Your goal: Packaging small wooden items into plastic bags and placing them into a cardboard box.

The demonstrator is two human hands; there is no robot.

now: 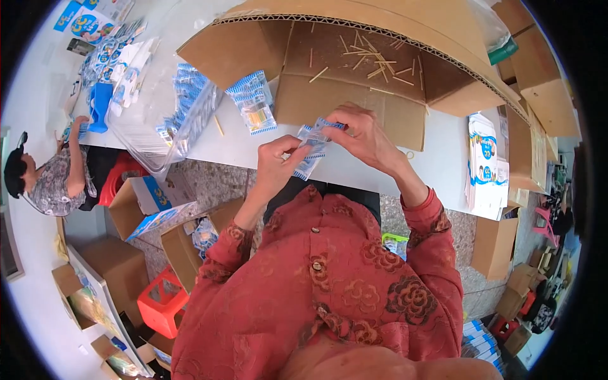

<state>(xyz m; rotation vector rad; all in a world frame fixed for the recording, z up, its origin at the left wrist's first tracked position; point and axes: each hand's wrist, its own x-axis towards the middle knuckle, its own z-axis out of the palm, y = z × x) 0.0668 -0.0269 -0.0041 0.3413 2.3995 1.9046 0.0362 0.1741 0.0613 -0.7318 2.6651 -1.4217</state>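
Note:
My left hand (277, 163) and my right hand (365, 140) are both closed on a small blue-and-white plastic packet (309, 166) above the table's near edge. The left fingers pinch its side, while the right fingers grip its upper end. What is inside this packet I cannot make out. Left of my hands lies another such packet (251, 101), with short yellowish sticks showing through its clear window. Beyond my hands stands a cardboard box (345, 101) on its side, open towards me, with thin loose sticks (380, 60) scattered inside. A single stick (219, 125) lies near the second packet.
To the left, a clear plastic bin (136, 149) holds several packets (190, 88). Flat printed cartons (484, 161) are stacked at the table's right edge. A person (54, 171) sits at the far left. Red stools (161, 304) and cardboard boxes (114, 266) stand on the floor.

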